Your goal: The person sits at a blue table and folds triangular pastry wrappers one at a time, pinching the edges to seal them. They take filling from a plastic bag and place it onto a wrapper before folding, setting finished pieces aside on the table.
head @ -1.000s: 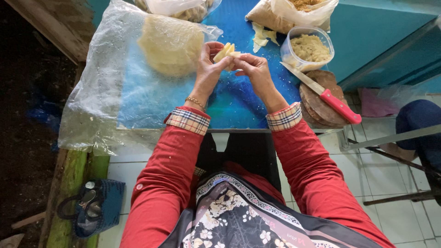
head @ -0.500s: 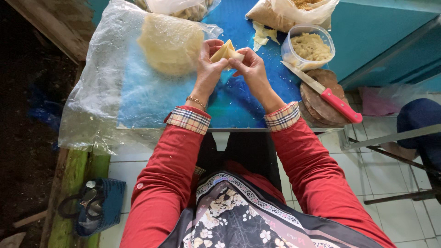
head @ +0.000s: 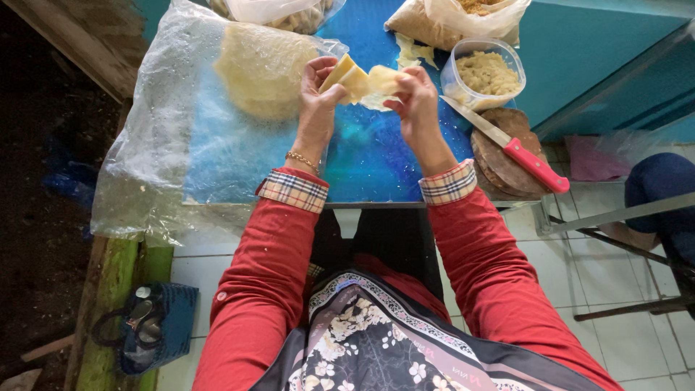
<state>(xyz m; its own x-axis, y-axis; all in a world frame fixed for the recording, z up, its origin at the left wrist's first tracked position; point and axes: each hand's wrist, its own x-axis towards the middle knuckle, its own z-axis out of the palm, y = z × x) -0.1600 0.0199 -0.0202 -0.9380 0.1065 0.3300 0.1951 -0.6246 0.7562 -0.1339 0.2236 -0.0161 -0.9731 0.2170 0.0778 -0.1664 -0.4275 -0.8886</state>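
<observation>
Both my hands are raised over a small blue table (head: 376,163). My left hand (head: 318,80) and my right hand (head: 414,98) together hold a pale yellow folded wrapper (head: 360,81), pinched between the fingertips of each. A stack of round thin wrappers (head: 262,65) lies inside a clear plastic bag (head: 156,156) to the left of my left hand. A clear round tub of crumbly beige filling (head: 485,72) stands just right of my right hand.
A red-handled knife (head: 514,148) lies across a round wooden board (head: 507,163) at the table's right edge. Plastic bags of food (head: 463,18) sit at the back. A blue bag (head: 156,333) rests on the floor at left; metal chair legs (head: 622,217) stand at right.
My hands have drawn slightly apart and lifted, and the wrapper between them has been unfolded wider. The table items have not moved.
</observation>
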